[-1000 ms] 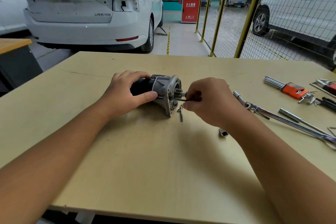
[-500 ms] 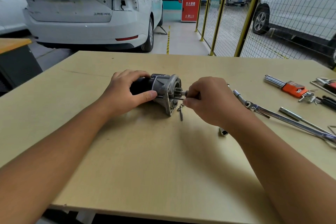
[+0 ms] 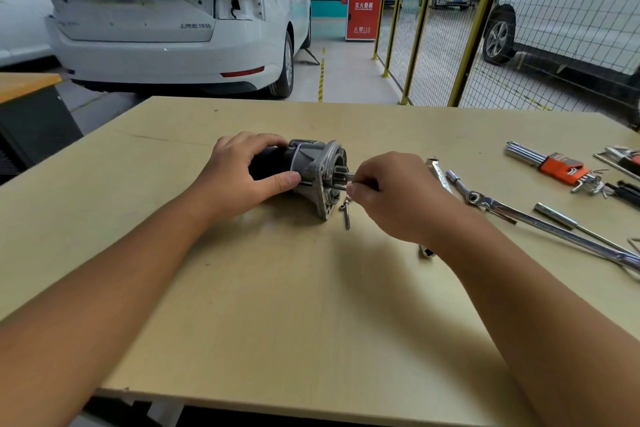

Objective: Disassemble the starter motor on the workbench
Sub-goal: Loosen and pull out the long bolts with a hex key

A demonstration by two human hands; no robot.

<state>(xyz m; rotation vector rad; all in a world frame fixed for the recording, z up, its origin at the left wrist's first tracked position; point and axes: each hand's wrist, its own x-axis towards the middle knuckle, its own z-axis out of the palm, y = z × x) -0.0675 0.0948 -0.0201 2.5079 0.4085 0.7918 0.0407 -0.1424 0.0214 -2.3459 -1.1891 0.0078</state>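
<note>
Left hand (image 3: 239, 177) was wrapped round black body of starter motor (image 3: 304, 173), thumb on front side, fingers over top; prob. to stop it rolling/twisting while other end gets worked. Motor lay on its side mid-workbench (image 3: 242, 305), slightly toward far edge, alu nose flange facing right.

Right hand (image 3: 391, 198) was pinched on a thin dark tool or bolt shank (image 3: 341, 186) at the flange face, fingers curled tight. Couldn't tell which. Judged as backing out a through-bolt.

1 loose bolt (image 3: 346, 217) lay on bench just beside flange, below the right hand; likely parked close so as not to lose it. 1 small socket (image 3: 426, 251) sat by right wrist, partly hidden.

Toward right edge: 1 ratchet w/ extension (image 3: 519, 215), 1 slim bar (image 3: 561, 220) beside it, 1 hex key set (image 3: 554, 163) in orange holder, more tools at the edge, cut off, uncounted. All within right-hand reach, prob. deliberate.

Counts: 2 hands, 1 motor, 1 loose bolt.
</note>
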